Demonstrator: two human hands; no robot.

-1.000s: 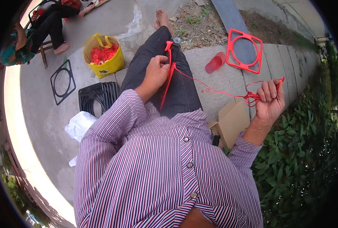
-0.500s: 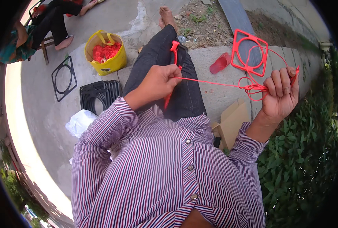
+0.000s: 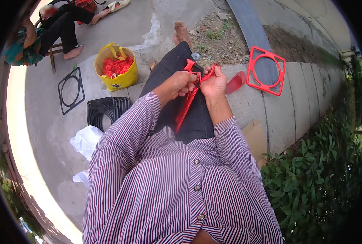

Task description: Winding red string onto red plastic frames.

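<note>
Over my lap, both hands have come close together at a red and black piece point(image 3: 188, 106) that stands edge-on against my dark trousers; its full shape cannot be made out. My left hand point(image 3: 176, 84) is closed in a pinch on the red cord at the piece's upper part. Just to its right, my right hand point(image 3: 214, 84) is closed around a looped bundle of thin red cord point(image 3: 213, 68), palm turned up. Strands cross between the two hands, and the fingertips partly hide where they meet the piece.
A red square frame with a round opening point(image 3: 251, 73) and a red slipper-like object point(image 3: 235, 82) lie to the right. At left are a yellow bucket of red cord point(image 3: 126, 81), stacked black frames point(image 3: 97, 106), a single black frame point(image 3: 60, 94) and white plastic point(image 3: 83, 140). Another person sits far left.
My right hand has come in from the far right to beside my left hand, bringing the cord bundle. The stretched cord is now slack, and my left hand has shifted slightly down.
</note>
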